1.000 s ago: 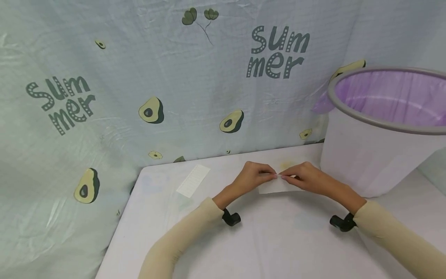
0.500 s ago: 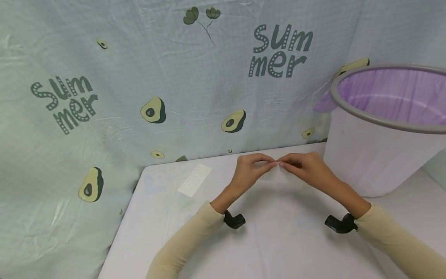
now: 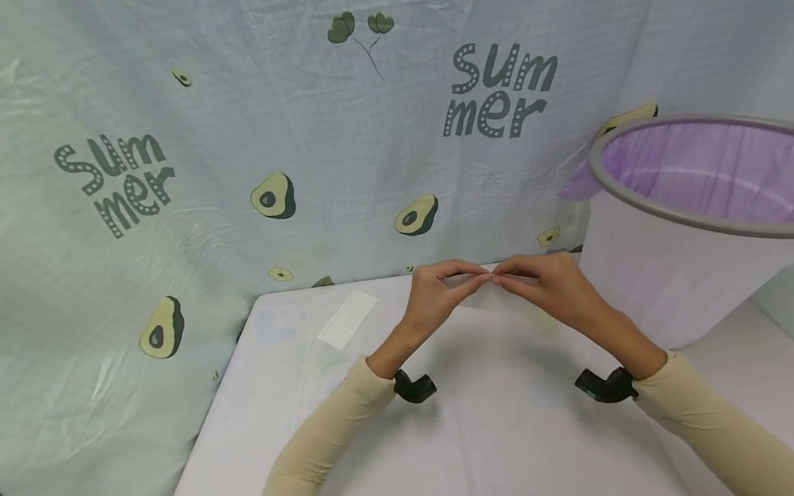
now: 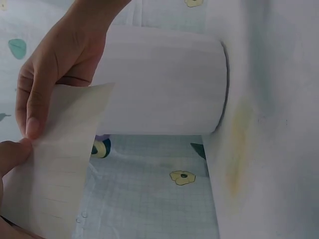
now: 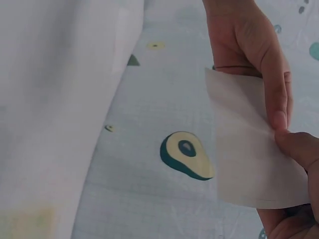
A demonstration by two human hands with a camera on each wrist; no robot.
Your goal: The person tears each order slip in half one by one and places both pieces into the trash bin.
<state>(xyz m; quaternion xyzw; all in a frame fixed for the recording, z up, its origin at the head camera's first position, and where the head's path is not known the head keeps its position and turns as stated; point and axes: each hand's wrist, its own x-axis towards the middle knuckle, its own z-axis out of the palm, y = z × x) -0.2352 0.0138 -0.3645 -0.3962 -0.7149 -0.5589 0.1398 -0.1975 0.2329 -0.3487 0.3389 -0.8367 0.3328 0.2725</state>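
A sheet of white paper (image 4: pixel 65 169), faintly lined on one side, hangs between the two hands in both wrist views. My left hand (image 3: pixel 432 293) pinches its upper edge between thumb and fingers. Right beside it, my right hand (image 3: pixel 555 286) pinches the same edge, and the fingertips of both hands meet. Seen from the right wrist, the paper's plain side (image 5: pixel 244 149) looks whole, with no tear visible. Against the white table the paper is hard to make out in the head view.
On the left of the white table (image 3: pixel 496 427) lies another slip of paper (image 3: pixel 347 319) with printed lines. A white bin (image 3: pixel 657 275) with a purple liner (image 3: pixel 701 165) stands at the right. An avocado-print sheet (image 3: pixel 347 138) hangs behind the table.
Both hands have risen from near the tabletop and moved a little away from the body, still pinching the paper together. The slip on the left has stayed put.
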